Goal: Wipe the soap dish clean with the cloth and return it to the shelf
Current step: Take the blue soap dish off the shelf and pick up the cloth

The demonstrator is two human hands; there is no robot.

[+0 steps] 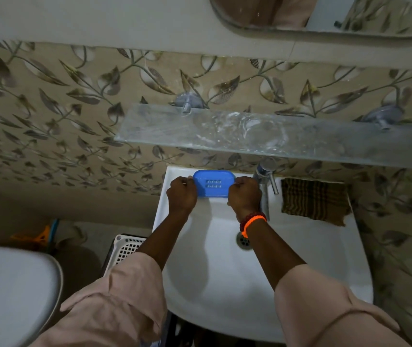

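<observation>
Head view looks down on a white sink (300, 259), and everything else is placed from it. At its back rim, left of the tap (265, 176), sits the blue soap dish (213, 182), hollow side up, with two rows of small drain slots in its middle. Both hands are on the dish: the left hand (181, 194) curls round its left end and the right hand (245, 195) curls round its right end, so each grip is closed on the dish (whether it rests on the rim or is lifted just off it, I cannot tell). An orange band and dark red beads (252, 220) circle the right wrist; both sleeves are pale pink.

On the sink's right back corner, just right of the tap, lies the brown striped cloth (315, 200), flat and touched by neither hand. Above the sink's back edge a glass shelf (164, 128) juts from the leaf-patterned wall, smeared with whitish marks. Left of the sink stands a white lattice basket (127, 249), and further left a toilet lid (12, 291).
</observation>
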